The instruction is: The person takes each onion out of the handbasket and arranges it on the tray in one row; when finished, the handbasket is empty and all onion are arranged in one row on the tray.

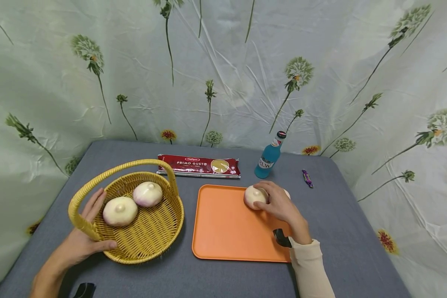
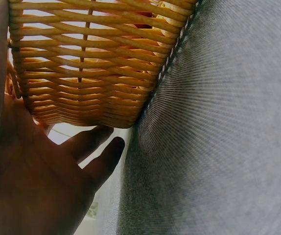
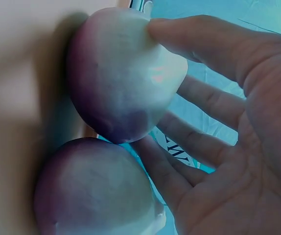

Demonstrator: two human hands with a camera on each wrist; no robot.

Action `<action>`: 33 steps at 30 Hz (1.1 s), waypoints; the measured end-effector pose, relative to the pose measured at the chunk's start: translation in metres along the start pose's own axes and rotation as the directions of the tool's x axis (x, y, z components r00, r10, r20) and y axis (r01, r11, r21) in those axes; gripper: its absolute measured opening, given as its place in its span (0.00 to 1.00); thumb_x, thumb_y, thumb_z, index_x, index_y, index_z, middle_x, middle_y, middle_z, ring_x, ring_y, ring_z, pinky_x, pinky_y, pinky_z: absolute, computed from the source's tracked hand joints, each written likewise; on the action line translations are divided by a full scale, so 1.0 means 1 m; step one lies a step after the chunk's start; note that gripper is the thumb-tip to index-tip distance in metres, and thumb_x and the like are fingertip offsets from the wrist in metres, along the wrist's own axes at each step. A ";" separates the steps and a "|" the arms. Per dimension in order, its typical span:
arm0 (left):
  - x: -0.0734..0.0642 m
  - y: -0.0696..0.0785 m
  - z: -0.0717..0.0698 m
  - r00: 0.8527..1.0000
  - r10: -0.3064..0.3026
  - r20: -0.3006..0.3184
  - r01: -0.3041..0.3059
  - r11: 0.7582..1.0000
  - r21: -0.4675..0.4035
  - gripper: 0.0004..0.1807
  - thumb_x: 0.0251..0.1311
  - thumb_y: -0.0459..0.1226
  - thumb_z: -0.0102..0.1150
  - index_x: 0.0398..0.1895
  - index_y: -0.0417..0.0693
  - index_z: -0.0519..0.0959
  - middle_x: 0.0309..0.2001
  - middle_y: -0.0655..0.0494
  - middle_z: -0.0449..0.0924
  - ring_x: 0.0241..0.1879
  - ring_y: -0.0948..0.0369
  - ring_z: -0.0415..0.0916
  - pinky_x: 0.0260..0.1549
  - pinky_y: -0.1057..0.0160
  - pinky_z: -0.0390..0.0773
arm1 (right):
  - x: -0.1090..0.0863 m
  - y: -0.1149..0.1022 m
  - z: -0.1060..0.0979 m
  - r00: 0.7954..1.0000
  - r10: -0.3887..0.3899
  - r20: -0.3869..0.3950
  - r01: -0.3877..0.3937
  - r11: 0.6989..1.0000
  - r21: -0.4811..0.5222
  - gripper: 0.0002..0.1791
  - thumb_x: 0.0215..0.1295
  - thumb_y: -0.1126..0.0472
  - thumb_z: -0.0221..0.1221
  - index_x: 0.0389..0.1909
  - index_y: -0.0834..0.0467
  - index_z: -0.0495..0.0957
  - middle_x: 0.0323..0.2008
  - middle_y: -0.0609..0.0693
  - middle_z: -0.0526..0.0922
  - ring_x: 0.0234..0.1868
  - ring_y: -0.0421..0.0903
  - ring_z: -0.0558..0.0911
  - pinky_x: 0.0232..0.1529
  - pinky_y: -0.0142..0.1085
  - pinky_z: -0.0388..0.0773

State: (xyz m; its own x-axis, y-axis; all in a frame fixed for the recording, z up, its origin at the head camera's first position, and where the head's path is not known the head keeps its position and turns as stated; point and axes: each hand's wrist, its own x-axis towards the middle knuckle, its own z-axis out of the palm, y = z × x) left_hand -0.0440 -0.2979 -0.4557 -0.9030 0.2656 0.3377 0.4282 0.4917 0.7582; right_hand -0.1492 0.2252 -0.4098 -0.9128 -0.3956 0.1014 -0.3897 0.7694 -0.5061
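Observation:
My left hand [image 1: 82, 244] holds the left side of a yellow wicker basket [image 1: 149, 248], its thumb lying over the rim and its other fingers along the outside near the handle. Inside the basket rest two white-and-purple turnips, a nearer turnip [image 1: 120, 211] and a farther turnip [image 1: 147, 194]. Over the far right of an orange tray [image 1: 227, 231], my right hand [image 1: 279, 203] grips a third turnip [image 1: 254, 198] between thumb and fingers. Close beside that one, another turnip [image 3: 99, 188] shows in the right wrist view; the hand mostly hides it in the head view.
Behind the basket and tray lies a red packet [image 1: 199, 166] marked Primo Gusto. A blue bottle [image 1: 270, 157] stands upright behind the tray, just beyond my right hand. To its right is a small purple wrapped candy [image 1: 307, 179]. A flower-printed curtain [image 1: 238, 82] borders the grey table [image 1: 342, 231].

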 end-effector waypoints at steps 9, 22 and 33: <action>0.000 -0.001 -0.001 1.000 -0.003 0.002 0.003 1.000 0.003 0.77 0.26 0.30 0.84 0.82 0.45 0.40 0.81 0.51 0.30 0.77 0.70 0.28 0.62 0.85 0.40 | 0.000 0.000 -0.003 1.000 -0.025 0.003 0.025 1.000 -0.016 0.26 0.60 0.60 0.70 0.58 0.65 0.79 0.59 0.62 0.79 0.60 0.60 0.76 0.59 0.55 0.73; 0.000 0.000 -0.001 1.000 0.003 0.001 -0.003 1.000 0.017 0.77 0.26 0.31 0.84 0.81 0.44 0.40 0.81 0.52 0.30 0.77 0.71 0.27 0.61 0.85 0.39 | 0.000 0.000 -0.005 1.000 0.014 0.002 -0.014 0.999 -0.037 0.25 0.60 0.59 0.70 0.57 0.63 0.79 0.58 0.61 0.80 0.59 0.60 0.77 0.58 0.57 0.73; 0.000 -0.001 0.000 1.000 0.016 -0.004 -0.016 1.000 0.005 0.77 0.25 0.30 0.84 0.81 0.43 0.41 0.81 0.52 0.31 0.77 0.70 0.28 0.62 0.84 0.40 | -0.001 -0.004 -0.007 1.000 0.027 0.002 -0.027 0.999 -0.035 0.27 0.60 0.56 0.70 0.59 0.62 0.79 0.60 0.59 0.79 0.60 0.60 0.76 0.60 0.58 0.72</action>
State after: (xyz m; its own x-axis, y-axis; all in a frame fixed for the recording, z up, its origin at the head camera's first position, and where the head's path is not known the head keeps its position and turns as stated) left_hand -0.0444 -0.2989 -0.4567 -0.8962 0.2698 0.3521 0.4426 0.4918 0.7498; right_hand -0.1477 0.2258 -0.4015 -0.9229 -0.3755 0.0855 -0.3686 0.7970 -0.4785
